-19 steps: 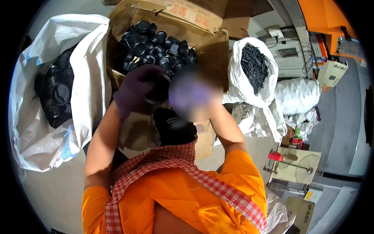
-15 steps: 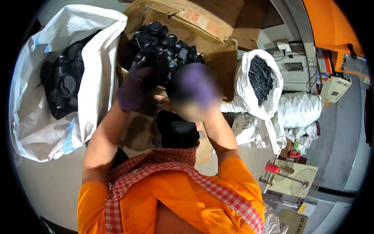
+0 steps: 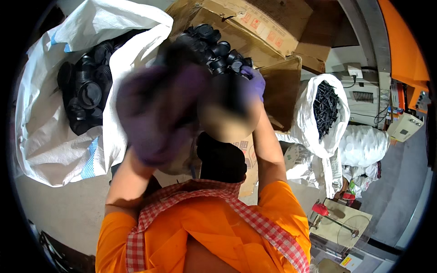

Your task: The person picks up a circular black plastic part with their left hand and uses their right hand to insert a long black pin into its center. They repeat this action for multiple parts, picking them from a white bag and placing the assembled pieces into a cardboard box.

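Note:
My left hand (image 3: pixel 164 109), in a purple glove, is raised between the white sack and the cardboard box. Motion smears its fingers, and a dark blurred shape shows at its upper side, so what it holds cannot be made out. My right hand (image 3: pixel 256 85), also in a purple glove, is over the right part of the box, beside the pile of black round plastic parts (image 3: pixel 219 52). A blurred patch hides most of its palm and fingers. More black round plastic parts (image 3: pixel 89 94) lie inside the open white sack (image 3: pixel 43 150) at the left.
The open cardboard box (image 3: pixel 277 91) stands in front of me, its flaps raised. At the right, a white sack (image 3: pixel 334 148) holds many thin black pieces (image 3: pixel 325 109). Behind it lies a full white bag (image 3: pixel 364 145). An orange machine (image 3: pixel 403 41) stands at the far right.
My left hand has come up and back from the pile in the box and looks larger. My right hand has shifted right. The whole view has moved slightly.

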### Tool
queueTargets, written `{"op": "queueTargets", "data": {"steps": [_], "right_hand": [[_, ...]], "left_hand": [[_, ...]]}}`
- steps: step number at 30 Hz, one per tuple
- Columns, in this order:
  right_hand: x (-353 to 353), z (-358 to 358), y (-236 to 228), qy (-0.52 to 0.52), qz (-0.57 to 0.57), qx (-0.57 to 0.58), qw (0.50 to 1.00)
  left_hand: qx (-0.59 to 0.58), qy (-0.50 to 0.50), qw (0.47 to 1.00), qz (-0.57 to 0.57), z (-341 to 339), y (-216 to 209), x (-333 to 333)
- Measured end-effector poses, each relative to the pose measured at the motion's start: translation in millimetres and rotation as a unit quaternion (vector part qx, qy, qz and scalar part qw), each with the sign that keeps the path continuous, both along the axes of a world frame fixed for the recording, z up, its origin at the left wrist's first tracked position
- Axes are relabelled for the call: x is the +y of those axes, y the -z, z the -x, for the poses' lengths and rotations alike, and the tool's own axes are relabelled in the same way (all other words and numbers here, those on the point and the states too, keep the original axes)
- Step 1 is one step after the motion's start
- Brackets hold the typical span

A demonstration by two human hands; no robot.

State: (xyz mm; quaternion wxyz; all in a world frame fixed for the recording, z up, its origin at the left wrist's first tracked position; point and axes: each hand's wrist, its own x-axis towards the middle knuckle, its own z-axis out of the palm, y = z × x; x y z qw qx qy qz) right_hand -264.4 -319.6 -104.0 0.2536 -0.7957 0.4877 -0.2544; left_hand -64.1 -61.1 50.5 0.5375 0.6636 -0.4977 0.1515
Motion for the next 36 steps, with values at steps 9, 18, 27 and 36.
{"op": "queueTargets", "data": {"steps": [9,18,27,36], "right_hand": [[-41,8,119,-0.107,-0.190,0.495,0.841],[-20,3,133,-0.265,-0.045,0.540,0.797],[55,-5,-51,-0.347,0.105,0.086,0.928],[97,18,-91,-0.058,0.020,-0.236,0.970]], "left_hand": [[-0.029,-0.182,0.983,-0.017,-9,-15,-20],[0.180,0.241,0.921,-0.247,43,65,-39],[0.712,0.184,0.662,-0.148,63,96,-72],[0.753,0.267,0.598,-0.067,50,117,-76]]}}
